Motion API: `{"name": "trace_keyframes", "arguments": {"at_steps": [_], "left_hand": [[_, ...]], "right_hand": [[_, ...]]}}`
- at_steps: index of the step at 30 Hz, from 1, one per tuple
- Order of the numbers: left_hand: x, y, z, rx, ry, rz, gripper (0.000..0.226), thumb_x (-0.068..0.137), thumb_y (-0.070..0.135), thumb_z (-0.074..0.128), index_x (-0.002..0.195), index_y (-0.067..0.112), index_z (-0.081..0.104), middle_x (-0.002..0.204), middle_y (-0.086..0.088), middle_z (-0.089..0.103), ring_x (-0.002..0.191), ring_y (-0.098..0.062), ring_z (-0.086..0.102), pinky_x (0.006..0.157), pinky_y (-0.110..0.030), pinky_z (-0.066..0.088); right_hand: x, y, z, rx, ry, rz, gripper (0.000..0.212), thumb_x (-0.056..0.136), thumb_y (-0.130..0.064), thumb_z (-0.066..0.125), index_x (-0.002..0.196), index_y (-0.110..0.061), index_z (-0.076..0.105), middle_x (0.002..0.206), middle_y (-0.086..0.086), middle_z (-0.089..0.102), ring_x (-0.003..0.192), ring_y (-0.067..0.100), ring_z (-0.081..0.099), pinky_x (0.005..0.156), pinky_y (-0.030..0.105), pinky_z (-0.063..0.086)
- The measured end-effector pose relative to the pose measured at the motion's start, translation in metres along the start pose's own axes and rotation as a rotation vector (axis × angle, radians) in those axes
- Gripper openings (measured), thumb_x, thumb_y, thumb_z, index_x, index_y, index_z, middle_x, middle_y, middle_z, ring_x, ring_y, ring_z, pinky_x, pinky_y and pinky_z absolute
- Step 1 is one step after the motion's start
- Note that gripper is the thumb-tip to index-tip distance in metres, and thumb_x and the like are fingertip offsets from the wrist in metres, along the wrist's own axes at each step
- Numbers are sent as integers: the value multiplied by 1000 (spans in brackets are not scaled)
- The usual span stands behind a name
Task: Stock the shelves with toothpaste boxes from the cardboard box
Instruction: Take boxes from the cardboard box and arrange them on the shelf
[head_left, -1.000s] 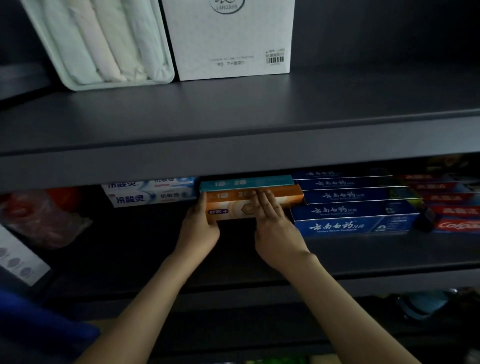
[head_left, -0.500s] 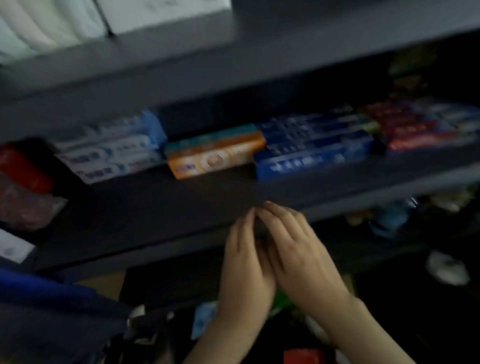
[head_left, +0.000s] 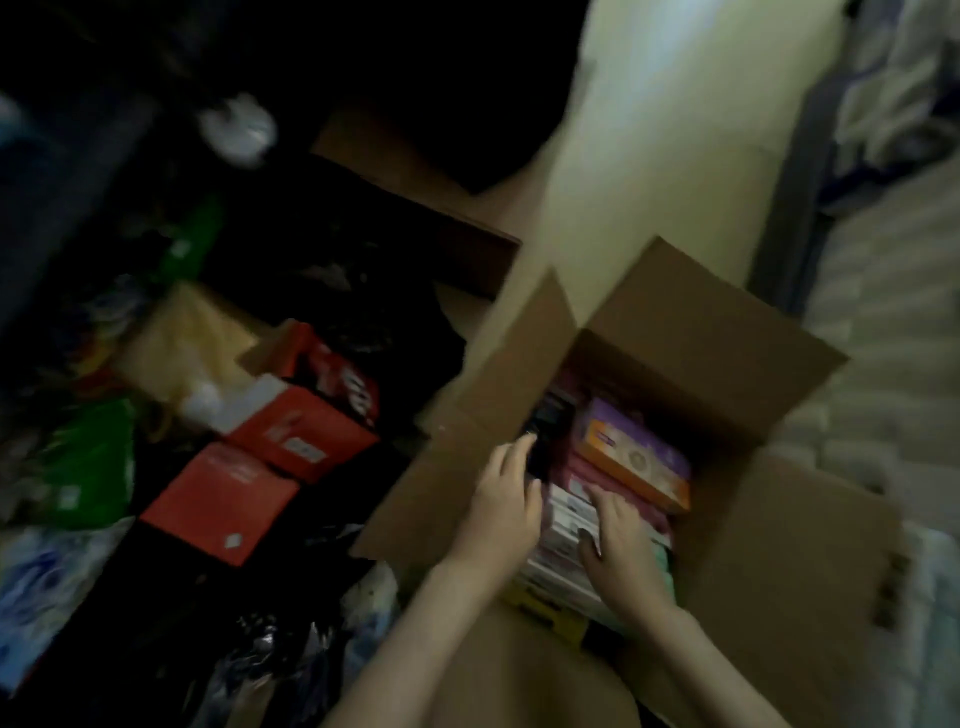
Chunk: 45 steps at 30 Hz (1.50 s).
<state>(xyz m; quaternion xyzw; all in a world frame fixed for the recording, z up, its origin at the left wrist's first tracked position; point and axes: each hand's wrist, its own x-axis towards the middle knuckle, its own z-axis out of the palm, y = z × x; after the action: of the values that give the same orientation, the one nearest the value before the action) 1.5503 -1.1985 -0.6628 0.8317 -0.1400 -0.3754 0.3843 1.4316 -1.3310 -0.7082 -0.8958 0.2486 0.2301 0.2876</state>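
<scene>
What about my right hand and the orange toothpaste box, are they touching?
Apart. Head view shows a pink box between the right hand and the orange toothpaste box.

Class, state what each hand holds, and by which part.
It cannot be told: the left hand touches a dark box's end, the right hand rests on the toothpaste boxes; blur hides any grip.
</scene>
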Motion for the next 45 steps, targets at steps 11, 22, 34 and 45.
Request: {"name": "trace_keyframes", "arguments": {"at_steps": [11, 22, 34, 45], "left_hand": [[61, -57, 137, 338, -345, -155, 57, 97, 15, 43, 149, 25, 24, 152, -5, 22, 138, -24, 24, 112, -45, 32], [85, -45, 132, 250, -223, -173, 56, 99, 19, 41, 151, 22, 20, 155, -5, 17, 139, -24, 25, 111, -41, 32], [47, -42, 78, 76, -209, -216, 46, 102, 21, 39, 147, 22, 32, 147, -2, 32, 127, -16, 41, 98, -24, 34], [-63, 71, -91, -458, 318, -380, 44, 91, 42, 59, 123, 13, 51, 108, -2, 66, 89, -16, 63, 76, -30, 52]], "right_hand": [[64, 138, 37, 172, 87, 243, 61, 95, -25, 52, 148, -20, 22, 153, 2, 27, 143, 21, 20, 115, 40, 16], [118, 159, 35, -169, 42, 295, 73, 82, -27, 65, 141, -13, 26, 137, 17, 34, 127, 34, 32, 106, 42, 25], [113, 125, 9, -324, -202, 235, 70, 76, -49, 69, 135, -22, 41, 141, 10, 40, 132, 32, 31, 105, 44, 27], [-23, -103, -133, -232, 176, -439, 59, 77, -35, 71, 127, -17, 48, 125, 1, 53, 115, 23, 47, 96, 35, 26]]}}
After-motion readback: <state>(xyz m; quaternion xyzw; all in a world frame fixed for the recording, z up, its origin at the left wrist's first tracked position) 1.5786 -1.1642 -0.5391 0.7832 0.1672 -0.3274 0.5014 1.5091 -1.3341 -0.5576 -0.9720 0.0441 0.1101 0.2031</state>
